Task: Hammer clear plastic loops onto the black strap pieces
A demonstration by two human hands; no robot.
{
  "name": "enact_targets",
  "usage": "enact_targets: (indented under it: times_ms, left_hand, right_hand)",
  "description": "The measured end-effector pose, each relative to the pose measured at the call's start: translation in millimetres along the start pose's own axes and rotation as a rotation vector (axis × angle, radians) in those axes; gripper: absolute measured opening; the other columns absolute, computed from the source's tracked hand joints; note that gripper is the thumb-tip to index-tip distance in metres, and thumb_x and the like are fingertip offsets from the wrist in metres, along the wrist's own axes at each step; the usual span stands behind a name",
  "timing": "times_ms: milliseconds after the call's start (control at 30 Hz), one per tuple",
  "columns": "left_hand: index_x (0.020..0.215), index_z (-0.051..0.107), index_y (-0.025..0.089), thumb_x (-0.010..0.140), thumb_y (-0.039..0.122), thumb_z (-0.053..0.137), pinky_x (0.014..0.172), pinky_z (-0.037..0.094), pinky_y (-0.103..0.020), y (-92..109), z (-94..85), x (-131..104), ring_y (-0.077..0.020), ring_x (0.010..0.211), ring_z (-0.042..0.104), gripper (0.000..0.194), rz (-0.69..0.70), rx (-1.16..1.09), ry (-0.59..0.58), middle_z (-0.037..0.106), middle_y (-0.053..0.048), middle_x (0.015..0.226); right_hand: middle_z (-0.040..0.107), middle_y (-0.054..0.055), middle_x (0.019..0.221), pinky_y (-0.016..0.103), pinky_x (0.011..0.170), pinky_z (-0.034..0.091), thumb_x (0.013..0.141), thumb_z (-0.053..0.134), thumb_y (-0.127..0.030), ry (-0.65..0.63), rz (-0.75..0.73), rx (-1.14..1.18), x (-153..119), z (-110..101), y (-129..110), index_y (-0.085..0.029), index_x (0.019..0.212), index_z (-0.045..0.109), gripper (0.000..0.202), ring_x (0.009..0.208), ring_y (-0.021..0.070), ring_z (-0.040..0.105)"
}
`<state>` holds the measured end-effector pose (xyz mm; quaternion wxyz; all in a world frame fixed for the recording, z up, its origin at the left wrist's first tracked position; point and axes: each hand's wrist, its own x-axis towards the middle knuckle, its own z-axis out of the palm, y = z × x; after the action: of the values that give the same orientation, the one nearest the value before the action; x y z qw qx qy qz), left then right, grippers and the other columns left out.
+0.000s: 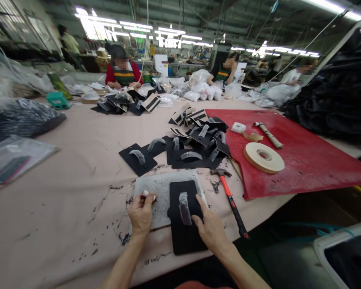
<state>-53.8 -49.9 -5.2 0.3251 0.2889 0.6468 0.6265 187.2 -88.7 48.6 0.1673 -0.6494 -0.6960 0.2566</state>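
Note:
A black panel point(180, 241) with a plastic-wrapped handle point(185, 212) across its middle lies partly on a pale, speckled board point(161, 192). My right hand point(212, 226) rests at the panel's right side, index finger and thumb spread, the thumb close to the handle. Left of the panel, over the board, my left hand point(141, 212) is closed in a pinch on a small white piece point(147, 194), whose exact kind is unclear. A claw hammer point(225, 186) with a red and black grip lies to the right of the board.
Behind the board is a pile of black panels with wrapped handles point(191, 155). On a red sheet point(303, 164) at right are a tape roll point(249, 156) and another hammer point(269, 135). Dark thread scraps dot the pink cloth point(78, 172). People sit across the table.

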Motion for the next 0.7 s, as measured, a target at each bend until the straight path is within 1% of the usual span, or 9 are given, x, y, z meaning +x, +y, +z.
enact_targets:
  times_ms: [67, 133, 233, 300, 333, 400, 500, 600, 700]
  left_hand:
    - [0.089, 0.071, 0.015, 0.074, 0.048, 0.075, 0.073, 0.062, -0.030, 6, 2.2, 0, -0.0211, 0.074, 0.074, 0.036, 0.031, 0.008, -0.054, 0.077, -0.007, 0.081]
    - [0.091, 0.071, 0.015, 0.076, 0.047, 0.075, 0.076, 0.062, -0.030, 14, 7.1, 0, -0.0205, 0.076, 0.074, 0.035, 0.059, 0.004, -0.092, 0.077, -0.006, 0.082]
    - [0.091, 0.070, 0.016, 0.077, 0.046, 0.075, 0.078, 0.062, -0.030, 29, 19.5, 0, -0.0200, 0.078, 0.074, 0.033, 0.083, -0.009, -0.149, 0.077, -0.005, 0.083]
    - [0.091, 0.070, 0.016, 0.077, 0.045, 0.075, 0.077, 0.061, -0.030, 35, 30.4, 1, -0.0200, 0.078, 0.074, 0.033, 0.090, -0.024, -0.200, 0.077, -0.005, 0.084]
    - [0.091, 0.070, 0.016, 0.077, 0.045, 0.075, 0.077, 0.061, -0.030, 36, 36.3, 2, -0.0200, 0.078, 0.074, 0.033, 0.093, -0.030, -0.231, 0.077, -0.005, 0.084]
    - [0.091, 0.070, 0.016, 0.077, 0.044, 0.074, 0.077, 0.060, -0.030, 36, 48.3, 3, -0.0200, 0.078, 0.073, 0.032, 0.096, -0.030, -0.289, 0.077, -0.006, 0.084]
    - [0.091, 0.070, 0.016, 0.077, 0.045, 0.073, 0.077, 0.059, -0.031, 30, 63.7, 5, -0.0206, 0.078, 0.073, 0.032, 0.073, -0.025, -0.369, 0.077, -0.007, 0.084]
    - [0.092, 0.069, 0.016, 0.078, 0.048, 0.072, 0.078, 0.059, -0.032, 25, 72.6, 7, -0.0220, 0.080, 0.074, 0.034, 0.036, -0.013, -0.450, 0.078, -0.008, 0.086]
    - [0.093, 0.069, 0.017, 0.081, 0.050, 0.070, 0.079, 0.060, -0.034, 21, 75.0, 8, -0.0228, 0.082, 0.074, 0.036, 0.036, 0.013, -0.505, 0.078, -0.009, 0.088]
  right_hand:
    - [0.068, 0.016, 0.115, 0.046, 0.082, 0.055, 0.095, 0.053, -0.024, -0.023, 0.029, -0.212, -3, -2, -4, -0.019, 0.157, 0.037, 0.064, 0.095, 0.0332, 0.069]
    - [0.065, 0.018, 0.113, 0.046, 0.079, 0.055, 0.093, 0.057, -0.022, -0.005, 0.017, -0.343, -2, -8, -10, -0.017, 0.154, 0.041, 0.063, 0.092, 0.0335, 0.067]
    - [0.054, 0.019, 0.135, 0.048, 0.093, 0.053, 0.085, 0.059, -0.011, 0.065, -0.185, -0.257, 2, -12, -12, -0.016, 0.155, 0.036, 0.074, 0.115, 0.0342, 0.058]
    - [0.040, 0.017, 0.152, 0.048, 0.103, 0.048, 0.080, 0.056, -0.005, 0.093, -0.355, -0.139, 8, -8, -8, -0.018, 0.158, 0.030, 0.083, 0.131, 0.0327, 0.047]
    - [0.037, 0.014, 0.156, 0.048, 0.106, 0.046, 0.081, 0.054, -0.004, 0.097, -0.422, -0.098, 12, -3, -6, -0.020, 0.157, 0.030, 0.082, 0.135, 0.0314, 0.043]
    - [0.043, 0.010, 0.153, 0.048, 0.106, 0.045, 0.086, 0.049, -0.002, 0.105, -0.508, -0.058, 20, 7, -1, -0.022, 0.151, 0.041, 0.069, 0.132, 0.0288, 0.044]
    - [0.059, 0.007, 0.136, 0.045, 0.099, 0.046, 0.093, 0.045, -0.003, 0.141, -0.554, -0.011, 31, 21, 6, -0.022, 0.131, 0.058, 0.045, 0.117, 0.0258, 0.052]
    - [0.062, 0.006, 0.131, 0.043, 0.096, 0.045, 0.096, 0.045, -0.003, 0.185, -0.540, 0.029, 36, 29, 9, -0.023, 0.123, 0.062, 0.038, 0.112, 0.0251, 0.053]
    - [0.064, 0.004, 0.128, 0.041, 0.094, 0.043, 0.097, 0.047, -0.004, 0.188, -0.540, 0.063, 37, 28, 9, -0.024, 0.117, 0.065, 0.033, 0.110, 0.0242, 0.054]
